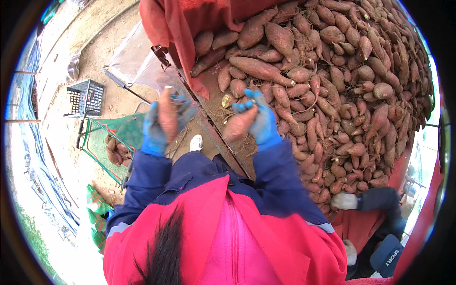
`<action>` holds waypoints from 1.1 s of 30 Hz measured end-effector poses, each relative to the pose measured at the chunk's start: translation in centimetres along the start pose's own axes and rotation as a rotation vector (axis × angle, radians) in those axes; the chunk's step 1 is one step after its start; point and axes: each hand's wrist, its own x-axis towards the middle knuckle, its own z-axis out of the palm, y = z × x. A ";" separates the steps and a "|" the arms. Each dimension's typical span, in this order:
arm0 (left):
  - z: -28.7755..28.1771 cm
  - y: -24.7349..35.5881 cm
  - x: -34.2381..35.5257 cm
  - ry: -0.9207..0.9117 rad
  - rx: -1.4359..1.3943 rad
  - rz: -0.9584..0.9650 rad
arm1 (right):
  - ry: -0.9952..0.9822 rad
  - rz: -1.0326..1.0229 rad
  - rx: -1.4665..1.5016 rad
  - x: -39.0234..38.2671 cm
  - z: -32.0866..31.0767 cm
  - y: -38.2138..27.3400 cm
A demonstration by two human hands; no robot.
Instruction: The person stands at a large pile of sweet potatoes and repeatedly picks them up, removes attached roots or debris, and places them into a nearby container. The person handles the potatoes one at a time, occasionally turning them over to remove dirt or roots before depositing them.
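Hands (pixel 265 122) gloved in blue, navy sleeves (pixel 282 164) edged in pale grey, red jacket (pixel 297 242) worn over pink zipped top (pixel 221 251)

The fisheye camera is sitting on the person's head and facing steeply down, over the jacket (pixel 289 237). It is seeing the left hand (pixel 156 129) and the right hand (pixel 262 122) from near. The pile (pixel 351 104) is filling the upper right; the ground (pixel 71 161) is lying farther below, at left.

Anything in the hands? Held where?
Left hand: a sweet potato, around its middle. Right hand: another sweet potato, by its upper end. Exact contact blurred.
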 end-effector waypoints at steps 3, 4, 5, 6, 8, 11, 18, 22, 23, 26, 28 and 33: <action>-0.8 -5.2 0.3 0.207 0.070 0.070 | -0.157 -0.016 -0.031 1.8 4.1 3.5; -0.9 -6.2 0.0 0.033 -0.058 -0.012 | -0.073 -0.034 -0.134 2.3 5.2 4.5; -0.9 -6.7 -0.3 -0.113 -0.118 -0.014 | -0.083 -0.071 -0.200 2.8 6.2 5.5; -0.8 -6.7 -0.7 -0.261 -0.349 -0.087 | -0.084 -0.236 -0.556 3.3 7.1 6.4; -0.7 -5.7 -1.8 -0.321 -0.374 -0.084 | -0.217 -0.592 -1.180 4.0 8.5 7.9; -0.7 -1.8 -4.7 0.136 0.008 -0.002 | -0.411 -0.600 -1.022 4.0 9.2 9.0; -9.3 11.8 -11.7 0.944 1.293 0.149 | -0.202 -0.389 -0.991 -0.1 1.5 5.8; -13.9 14.8 -15.9 1.269 1.079 -0.029 | 0.189 -0.390 -2.040 -3.9 -5.6 -0.4; -14.8 15.5 -17.6 1.263 0.857 0.082 | 0.294 -0.442 -1.983 -4.3 -6.8 -1.9; -17.2 15.9 -18.0 1.100 0.655 0.364 | 0.467 -0.653 -1.918 -3.1 -8.5 -5.7; -17.6 13.9 -13.8 0.832 0.704 0.287 | 0.594 -0.677 -2.058 -0.1 -8.2 -7.4; -9.2 -1.0 -0.6 0.245 0.994 -0.117 | 0.544 -0.220 -1.893 4.6 -6.9 -8.9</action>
